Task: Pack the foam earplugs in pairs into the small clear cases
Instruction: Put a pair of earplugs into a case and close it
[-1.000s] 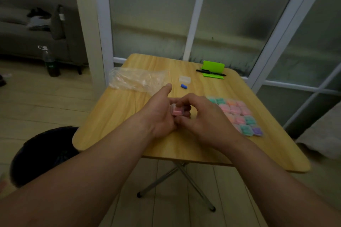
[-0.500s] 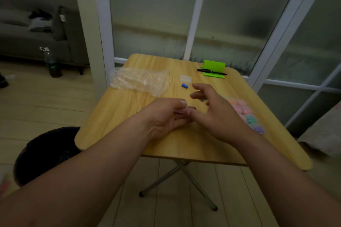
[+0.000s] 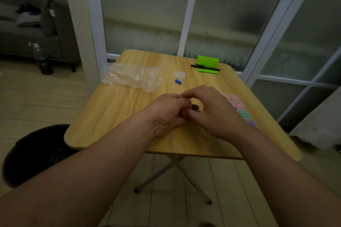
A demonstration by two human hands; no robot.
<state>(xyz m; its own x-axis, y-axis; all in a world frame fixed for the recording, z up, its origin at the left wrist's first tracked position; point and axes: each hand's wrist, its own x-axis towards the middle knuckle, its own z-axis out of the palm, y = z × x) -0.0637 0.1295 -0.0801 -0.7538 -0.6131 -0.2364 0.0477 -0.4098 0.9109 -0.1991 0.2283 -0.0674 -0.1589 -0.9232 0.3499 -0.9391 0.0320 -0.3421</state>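
Observation:
My left hand (image 3: 166,114) and my right hand (image 3: 214,112) meet above the middle of the wooden table (image 3: 114,116), fingers curled toward each other. Their fingertips pinch together around a small clear case that is almost fully hidden between them. A single blue foam earplug (image 3: 178,81) lies on the table beyond my hands. Just behind it sits a closed clear case (image 3: 179,74). Several filled cases (image 3: 239,107) with pink, green and purple earplugs lie in rows at the right, partly covered by my right hand.
A crumpled clear plastic bag (image 3: 131,76) lies at the table's far left. A green holder (image 3: 208,61) with a black pen (image 3: 204,67) stands at the far edge. A black bin (image 3: 35,153) sits on the floor, left of the table.
Half a second ago my right hand was spread open beside the left. It has come back and curled its fingers onto the case in my left hand. The pink earplugs no longer show.

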